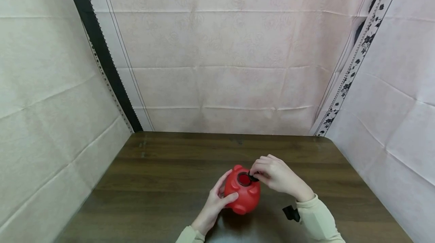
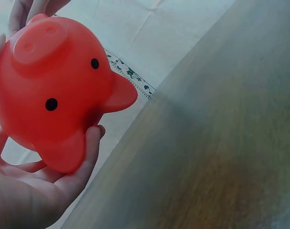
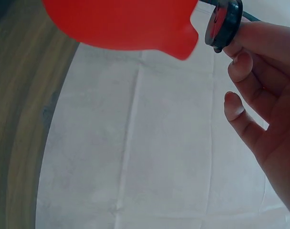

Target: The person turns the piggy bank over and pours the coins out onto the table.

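Observation:
A red piggy bank [image 1: 249, 199] is held up over the table with its round underside hole [image 1: 244, 179] facing the head camera. My left hand [image 1: 217, 199] grips it from the left, thumb across its body. In the left wrist view, the pig's snout, dot eyes and ears show, with fingers around one ear. Beside the hole, my right hand [image 1: 276, 173] pinches a round black stopper [image 3: 226, 24] at its edge. The stopper is out of the hole and tilted. Whether anything lies inside the bank cannot be made out.
A dark wood-grain table [image 1: 163, 190] spreads beneath both hands. Creased white cloth hangs behind it [image 1: 217, 84] and at both sides. A black wrist device [image 1: 291, 213] is worn by the right sleeve.

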### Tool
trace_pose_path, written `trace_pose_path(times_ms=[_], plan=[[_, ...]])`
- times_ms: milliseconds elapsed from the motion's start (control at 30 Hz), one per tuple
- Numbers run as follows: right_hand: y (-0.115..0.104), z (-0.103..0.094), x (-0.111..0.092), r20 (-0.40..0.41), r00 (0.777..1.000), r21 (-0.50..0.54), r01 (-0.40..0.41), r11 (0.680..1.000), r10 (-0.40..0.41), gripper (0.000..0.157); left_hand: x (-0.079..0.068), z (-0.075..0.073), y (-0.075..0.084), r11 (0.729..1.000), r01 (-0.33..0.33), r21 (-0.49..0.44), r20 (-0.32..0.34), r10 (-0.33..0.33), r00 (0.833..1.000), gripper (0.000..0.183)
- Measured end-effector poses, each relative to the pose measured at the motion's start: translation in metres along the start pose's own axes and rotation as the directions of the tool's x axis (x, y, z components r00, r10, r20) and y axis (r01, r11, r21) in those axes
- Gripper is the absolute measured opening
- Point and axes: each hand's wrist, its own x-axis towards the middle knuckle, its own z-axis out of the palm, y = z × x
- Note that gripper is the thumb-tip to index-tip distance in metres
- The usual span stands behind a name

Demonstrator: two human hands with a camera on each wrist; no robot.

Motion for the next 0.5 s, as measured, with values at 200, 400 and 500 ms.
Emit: trace_pose_path(times_ms=[200,400,500], plan=[[0.0031,-0.0024,-0.0015,-0.008,1.0,-0.011,-0.007,1.0,0.007,0.024,0.0012,-0.001,0.0007,1.0,0.015,-0.008,-0.021,-0.015,1.0,0.069],[0.0041,-0.0027,-0.0013,-0.01,1.0,-0.007,-0.014,1.0,0.014,0.023,0.0024,-0.001,0.0019,1.0,0.025,-0.005,-0.046,-0.026,0.999,0.069],[0.0047,-0.003,-0.0015,-0.008,1.0,-0.013,-0.021,1.0,0.021,0.023,0.0024,-0.0007,0.0031,1.0,0.026,-0.006,-0.053,-0.026,0.998,0.069]])
